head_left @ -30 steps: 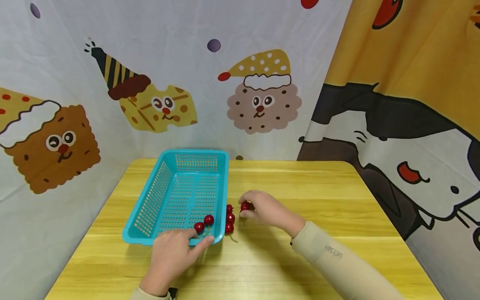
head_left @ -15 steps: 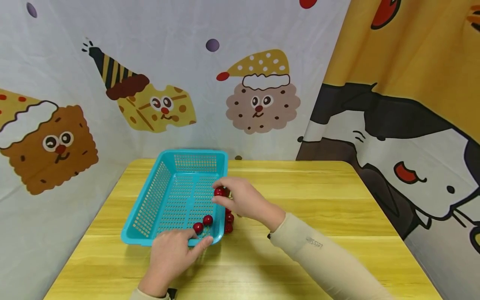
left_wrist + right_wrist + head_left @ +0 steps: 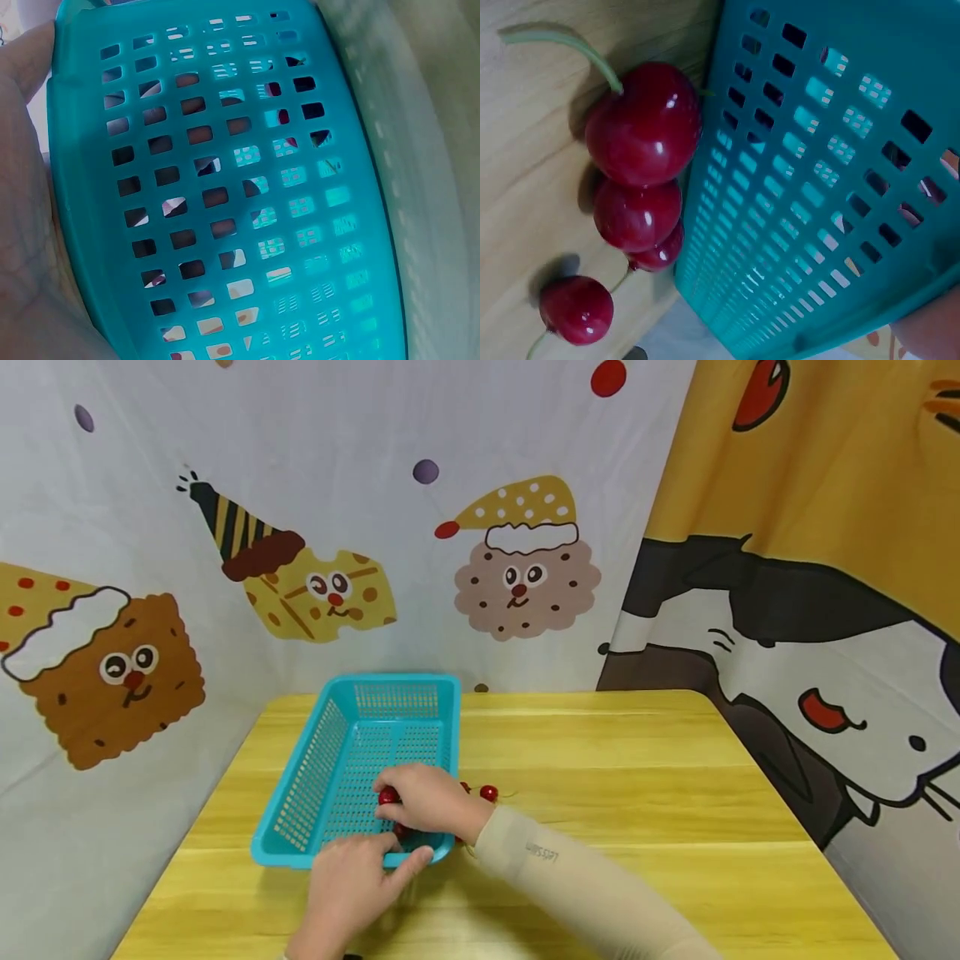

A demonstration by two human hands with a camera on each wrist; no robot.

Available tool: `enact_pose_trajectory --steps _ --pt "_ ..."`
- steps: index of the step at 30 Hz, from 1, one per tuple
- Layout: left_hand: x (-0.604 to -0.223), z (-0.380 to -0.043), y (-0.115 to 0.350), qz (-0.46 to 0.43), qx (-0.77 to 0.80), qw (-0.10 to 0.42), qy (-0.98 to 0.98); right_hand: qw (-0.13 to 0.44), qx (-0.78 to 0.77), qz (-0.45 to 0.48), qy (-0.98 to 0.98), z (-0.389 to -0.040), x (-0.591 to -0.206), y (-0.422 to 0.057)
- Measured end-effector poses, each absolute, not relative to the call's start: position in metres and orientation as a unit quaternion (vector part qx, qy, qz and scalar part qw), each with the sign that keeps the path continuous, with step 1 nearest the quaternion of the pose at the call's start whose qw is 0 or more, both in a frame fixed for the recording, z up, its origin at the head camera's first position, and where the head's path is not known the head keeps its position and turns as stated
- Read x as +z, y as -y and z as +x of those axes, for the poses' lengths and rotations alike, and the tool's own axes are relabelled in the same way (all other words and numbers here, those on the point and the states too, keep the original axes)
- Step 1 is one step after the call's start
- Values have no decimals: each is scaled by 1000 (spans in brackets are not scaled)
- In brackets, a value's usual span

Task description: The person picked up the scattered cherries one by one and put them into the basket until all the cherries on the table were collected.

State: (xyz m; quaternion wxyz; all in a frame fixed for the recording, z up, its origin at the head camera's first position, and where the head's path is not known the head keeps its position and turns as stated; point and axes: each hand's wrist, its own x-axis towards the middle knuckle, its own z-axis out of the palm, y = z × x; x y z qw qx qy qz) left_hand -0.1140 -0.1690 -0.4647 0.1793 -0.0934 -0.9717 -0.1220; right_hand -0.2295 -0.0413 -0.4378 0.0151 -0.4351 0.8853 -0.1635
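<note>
A blue perforated plastic basket (image 3: pixel 306 797) stands on the table. My left hand (image 3: pixel 348 885) grips its near rim, with fingertips over the inner side and the thumb along the rim. Reaching across the right wall, my right hand (image 3: pixel 429 797) pinches a red cherry (image 3: pixel 388 796) inside the basket, low over its floor. Another cherry (image 3: pixel 401 831) is partly visible near the left fingertips. Several stemmed cherries lie outside the right wall: a big one (image 3: pixel 645 124), a second (image 3: pixel 637 214) and a third (image 3: pixel 660 251) in a row, and a separate one (image 3: pixel 577 310).
The yellow wood-grain table (image 3: pixel 600 760) extends to the right of the basket. Behind it hangs a pale cartoon-print cloth (image 3: pixel 420 585), and an orange printed curtain (image 3: pixel 847 468) hangs at the right.
My right hand has carried a cherry leftward from the table, over the basket's right rim and down inside. A cherry on the table shows where that hand was. My left hand keeps its hold.
</note>
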Motion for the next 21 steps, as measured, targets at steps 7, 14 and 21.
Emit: enact_pose_trajectory --steps 7,14,21 --pt "-462 -115 169 -101 -123 198 967 2 -61 -426 -903 -227 -444 46" --pt "-462 -115 169 -113 -126 205 964 -10 -56 -429 -902 -228 -447 47" --pt "-463 -114 169 -115 -129 206 963 -15 -49 -432 -900 -227 -449 46"
